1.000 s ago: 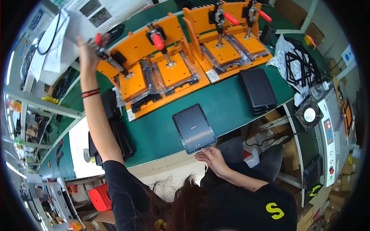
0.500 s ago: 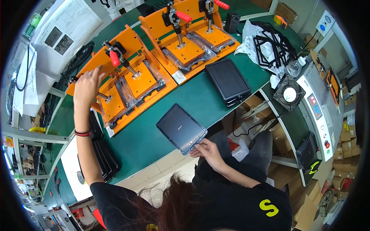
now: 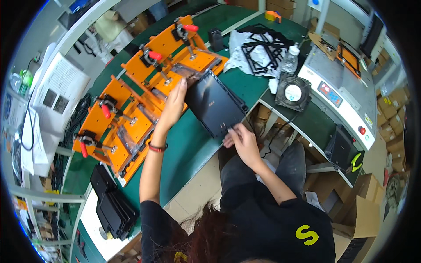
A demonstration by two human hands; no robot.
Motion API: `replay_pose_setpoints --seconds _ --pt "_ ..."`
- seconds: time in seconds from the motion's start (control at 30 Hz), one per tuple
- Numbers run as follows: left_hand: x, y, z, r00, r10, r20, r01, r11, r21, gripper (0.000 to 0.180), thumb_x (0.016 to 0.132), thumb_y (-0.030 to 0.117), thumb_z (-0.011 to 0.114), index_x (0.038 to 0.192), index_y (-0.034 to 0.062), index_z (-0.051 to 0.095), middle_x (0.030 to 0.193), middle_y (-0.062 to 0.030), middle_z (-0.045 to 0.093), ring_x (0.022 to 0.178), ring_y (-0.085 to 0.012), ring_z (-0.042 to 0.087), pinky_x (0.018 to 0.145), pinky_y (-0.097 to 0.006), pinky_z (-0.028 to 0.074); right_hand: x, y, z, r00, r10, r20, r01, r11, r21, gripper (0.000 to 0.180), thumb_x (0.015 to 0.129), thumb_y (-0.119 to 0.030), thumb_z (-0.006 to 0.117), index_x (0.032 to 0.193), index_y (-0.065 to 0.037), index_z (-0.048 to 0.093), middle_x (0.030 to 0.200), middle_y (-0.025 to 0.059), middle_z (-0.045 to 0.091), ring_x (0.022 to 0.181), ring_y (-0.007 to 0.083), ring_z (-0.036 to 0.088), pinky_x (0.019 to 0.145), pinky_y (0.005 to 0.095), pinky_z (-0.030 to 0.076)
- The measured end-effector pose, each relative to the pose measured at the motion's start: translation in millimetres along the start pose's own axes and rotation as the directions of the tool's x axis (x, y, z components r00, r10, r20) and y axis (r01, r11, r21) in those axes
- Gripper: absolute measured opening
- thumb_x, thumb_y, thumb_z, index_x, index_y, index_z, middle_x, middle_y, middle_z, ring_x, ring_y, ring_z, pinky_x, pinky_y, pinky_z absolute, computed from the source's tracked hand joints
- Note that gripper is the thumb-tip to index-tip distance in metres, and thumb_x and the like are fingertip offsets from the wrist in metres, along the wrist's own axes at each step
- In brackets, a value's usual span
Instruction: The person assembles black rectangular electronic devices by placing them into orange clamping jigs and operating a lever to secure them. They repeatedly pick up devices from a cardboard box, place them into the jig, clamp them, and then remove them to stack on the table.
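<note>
A flat black rectangular casing (image 3: 214, 105) with a raised rim is held tilted above the green bench. My right hand (image 3: 246, 147) pinches its near lower edge between thumb and fingers. At its far left edge is my left hand (image 3: 174, 105), fingers closed along the side; the thumb is hard to make out. Partly hidden under the casing lies a stack of similar black pieces (image 3: 239, 101). Just beyond my left hand stand orange clamping fixtures (image 3: 177, 90) with red-handled toggle clamps.
Black frames (image 3: 263, 55) lie on white wrapping at the back, beside a clear bottle (image 3: 290, 60) and a fan (image 3: 293, 91). A white-fronted machine (image 3: 337, 98) stands at right. More black casings (image 3: 115, 208) are piled at left on the green bench (image 3: 175, 164).
My left hand has come from the left fixture's clamp to the casing's left edge. The casing has moved right and away, over the stack. The view has turned.
</note>
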State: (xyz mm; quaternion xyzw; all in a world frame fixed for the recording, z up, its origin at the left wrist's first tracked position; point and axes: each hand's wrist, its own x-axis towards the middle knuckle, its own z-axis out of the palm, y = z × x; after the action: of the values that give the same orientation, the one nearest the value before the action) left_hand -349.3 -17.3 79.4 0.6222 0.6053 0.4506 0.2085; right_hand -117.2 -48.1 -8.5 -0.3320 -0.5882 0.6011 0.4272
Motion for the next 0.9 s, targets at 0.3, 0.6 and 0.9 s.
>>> replay_pose_setpoints --seconds 0.3,0.6,0.9 --pt "58 3 37 0.989 0.074 -0.13 -0.15 0.46 -0.875 0.071 0.096 0.056 0.021 0.13 -0.0039 0.038 0.125 -0.0244 0.051 0.121 -0.0286 0.047 0.106 -0.038 0.032 19 -29 -16 0.711 -0.687 -0.15 0.378 0.553 -0.742 0.025 0.079 -0.002 0.066 0.101 0.004 0.058 0.089 0.0149 0.058 0.074 0.0275 0.062 0.066 0.0339 0.052" --pt "39 38 125 0.997 0.009 -0.074 -0.067 -0.303 -0.95 0.06 0.096 0.05 0.03 0.13 0.003 0.043 0.13 -0.0225 0.045 0.121 -0.0315 0.045 0.106 -0.045 0.032 -9 -65 -65 0.287 -0.954 0.082 0.522 0.084 -0.849 0.029 0.066 0.006 0.071 0.095 0.007 0.067 0.083 0.0142 0.064 0.072 0.0236 0.066 0.061 0.029 0.055" --pt "63 107 122 0.96 0.046 -0.275 -0.277 0.041 -0.96 0.056 0.095 0.045 0.033 0.124 -0.0012 0.048 0.12 -0.0208 0.055 0.115 -0.0327 0.048 0.104 -0.041 0.034 -14 -74 -85 0.243 -0.967 0.079 0.47 0.046 -0.882 0.029 0.069 0.002 0.071 0.098 0.006 0.065 0.087 0.0158 0.064 0.074 0.0277 0.066 0.062 0.0306 0.055"
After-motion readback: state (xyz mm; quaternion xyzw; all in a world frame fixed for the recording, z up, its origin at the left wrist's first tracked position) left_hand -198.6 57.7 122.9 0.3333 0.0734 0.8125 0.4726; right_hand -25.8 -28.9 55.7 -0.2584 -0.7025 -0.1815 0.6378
